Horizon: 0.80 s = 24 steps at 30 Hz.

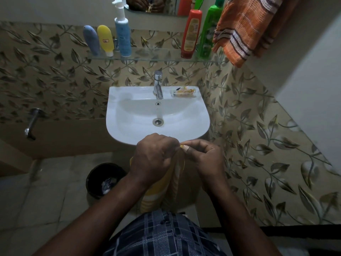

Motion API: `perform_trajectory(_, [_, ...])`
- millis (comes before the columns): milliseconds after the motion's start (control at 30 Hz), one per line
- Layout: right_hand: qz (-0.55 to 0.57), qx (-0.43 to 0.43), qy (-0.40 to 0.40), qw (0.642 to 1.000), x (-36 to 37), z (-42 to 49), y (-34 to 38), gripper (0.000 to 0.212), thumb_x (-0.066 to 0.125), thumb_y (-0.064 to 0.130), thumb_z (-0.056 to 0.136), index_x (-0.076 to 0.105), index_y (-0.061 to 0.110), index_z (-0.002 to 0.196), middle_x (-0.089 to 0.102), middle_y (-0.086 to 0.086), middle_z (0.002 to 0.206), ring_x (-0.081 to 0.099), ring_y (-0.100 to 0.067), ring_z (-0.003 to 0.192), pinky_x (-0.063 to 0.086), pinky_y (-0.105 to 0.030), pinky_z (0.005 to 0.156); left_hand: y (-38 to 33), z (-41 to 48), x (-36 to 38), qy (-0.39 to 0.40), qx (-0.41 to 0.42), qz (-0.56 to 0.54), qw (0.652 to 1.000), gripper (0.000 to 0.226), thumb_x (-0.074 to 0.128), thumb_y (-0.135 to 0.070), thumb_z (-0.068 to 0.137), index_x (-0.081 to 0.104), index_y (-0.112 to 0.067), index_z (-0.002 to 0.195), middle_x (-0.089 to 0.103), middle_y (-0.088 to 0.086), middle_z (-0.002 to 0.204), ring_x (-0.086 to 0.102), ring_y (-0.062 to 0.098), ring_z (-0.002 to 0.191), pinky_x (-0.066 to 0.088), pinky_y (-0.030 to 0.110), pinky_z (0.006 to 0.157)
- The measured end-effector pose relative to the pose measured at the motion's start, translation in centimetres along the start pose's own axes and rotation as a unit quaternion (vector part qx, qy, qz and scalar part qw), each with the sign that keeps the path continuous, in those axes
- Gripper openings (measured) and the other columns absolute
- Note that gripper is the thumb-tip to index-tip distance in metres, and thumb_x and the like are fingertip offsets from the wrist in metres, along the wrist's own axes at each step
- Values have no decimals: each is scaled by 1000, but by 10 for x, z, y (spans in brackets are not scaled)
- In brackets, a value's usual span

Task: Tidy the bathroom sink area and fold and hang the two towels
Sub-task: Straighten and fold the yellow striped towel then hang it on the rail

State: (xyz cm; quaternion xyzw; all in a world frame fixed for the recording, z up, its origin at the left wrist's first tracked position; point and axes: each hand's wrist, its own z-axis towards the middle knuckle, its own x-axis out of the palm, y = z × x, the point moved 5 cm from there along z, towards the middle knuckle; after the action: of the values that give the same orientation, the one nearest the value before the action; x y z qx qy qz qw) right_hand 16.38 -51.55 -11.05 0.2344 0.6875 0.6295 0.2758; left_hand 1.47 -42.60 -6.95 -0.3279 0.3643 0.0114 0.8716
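Observation:
A yellow towel with white stripes (pixel 156 193) hangs down in front of the white sink (pixel 129 130), bunched at its top edge. My left hand (pixel 153 156) grips the gathered top of it. My right hand (pixel 206 156) pinches a corner of the same edge just beside the left hand. An orange striped towel (pixel 243 30) hangs at the upper right by the wall. Most of the yellow towel is hidden behind my hands and forearms.
A glass shelf (pixel 153 57) above the tap (pixel 158 87) carries a grey tube, a yellow tube, a blue pump bottle, a red bottle and a green bottle. A small packet (pixel 184 92) lies on the sink's right ledge. A black bin (pixel 103 180) stands on the floor at the left.

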Motion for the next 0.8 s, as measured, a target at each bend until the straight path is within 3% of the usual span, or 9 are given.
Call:
perform_trajectory(233, [-23,17,-7,1000,3,-6,-6,14,76,0,91,82,13,89,82,-5,84,80,-23,83,66,-40,79,0,-8,4,11,6,4,1000,32,54,-31,93,80,-12,92,75,6,80,67,33,72,55,47,65])
perform_trajectory(467, [-24,10,-26,999,6,-12,-2,11,76,-1,91,81,9,90,81,-6,85,79,-26,86,66,-43,82,2,-14,7,15,6,28,999,11,70,-9,86,80,-11,90,75,7,78,66,35,71,55,48,63])
perform_trajectory(800, [-13,-10,3,1000,10,-16,7,8,73,0,95,79,6,96,81,-10,88,80,-28,86,66,-45,83,1,-15,-4,-39,-30,-27,998,8,69,-10,88,77,-12,90,72,4,78,63,29,73,51,46,66])
